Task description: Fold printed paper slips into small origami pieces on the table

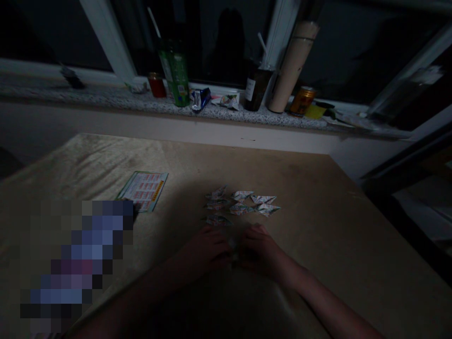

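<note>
My left hand (209, 247) and my right hand (262, 249) are close together above the near middle of the table, fingers curled inward and facing each other. A small pale bit shows in the narrow gap between the fingertips, too dark to name. Just beyond the hands lie several small folded paper pieces (241, 208) with pointed ends and coloured print, set in rough rows. The closest folded piece (218, 220) lies right by the fingers of my left hand. Shadow covers both hands and hides most of the fingertips.
On the tan table (318, 226), a printed card (144, 188) lies left, beside a pixelated blurred object (81, 263). The windowsill (219, 111) behind holds a green bottle (179, 77), a red jar (157, 84), a dark labelled bottle (254, 89), a tall flask (291, 70) and a gold can (302, 101).
</note>
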`<state>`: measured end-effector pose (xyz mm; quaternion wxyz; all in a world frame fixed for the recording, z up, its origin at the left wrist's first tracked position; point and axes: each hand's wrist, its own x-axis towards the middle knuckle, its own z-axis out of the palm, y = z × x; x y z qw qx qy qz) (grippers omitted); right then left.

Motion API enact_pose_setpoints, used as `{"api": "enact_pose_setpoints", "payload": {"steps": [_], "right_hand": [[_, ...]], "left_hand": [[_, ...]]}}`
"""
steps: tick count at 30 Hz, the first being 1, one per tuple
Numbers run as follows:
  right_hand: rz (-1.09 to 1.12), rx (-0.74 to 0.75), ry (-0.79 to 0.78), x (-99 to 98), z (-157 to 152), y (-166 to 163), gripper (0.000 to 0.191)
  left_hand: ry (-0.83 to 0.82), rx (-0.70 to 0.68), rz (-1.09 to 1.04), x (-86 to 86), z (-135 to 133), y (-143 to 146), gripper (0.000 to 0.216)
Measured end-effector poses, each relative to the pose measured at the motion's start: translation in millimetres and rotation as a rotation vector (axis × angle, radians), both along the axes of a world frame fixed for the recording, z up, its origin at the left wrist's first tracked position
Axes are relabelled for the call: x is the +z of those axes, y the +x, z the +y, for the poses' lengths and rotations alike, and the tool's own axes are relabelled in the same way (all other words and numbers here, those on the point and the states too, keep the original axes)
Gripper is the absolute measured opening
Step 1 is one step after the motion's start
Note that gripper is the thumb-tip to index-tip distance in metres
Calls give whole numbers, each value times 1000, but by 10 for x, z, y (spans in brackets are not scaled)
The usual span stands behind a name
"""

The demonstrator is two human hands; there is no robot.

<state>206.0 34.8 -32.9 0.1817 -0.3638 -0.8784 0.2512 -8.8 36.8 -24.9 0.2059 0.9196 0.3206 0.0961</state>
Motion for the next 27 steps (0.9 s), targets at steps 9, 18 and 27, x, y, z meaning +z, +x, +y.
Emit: {"api": "enact_pose_setpoints", "payload": {"steps": [9,18,27], "right_hand": [[17,-19,40,-25,24,10,15],[-332,-102,305,-49,-50,-111,12],[-445,-74,414,-62,-110,-185,5]], "left_hand": [[-55,94,-2,100,-42,17,16],[-30,175,61,74,-42,73,19],[-156,379,-25,36,-58,126,18]]}}
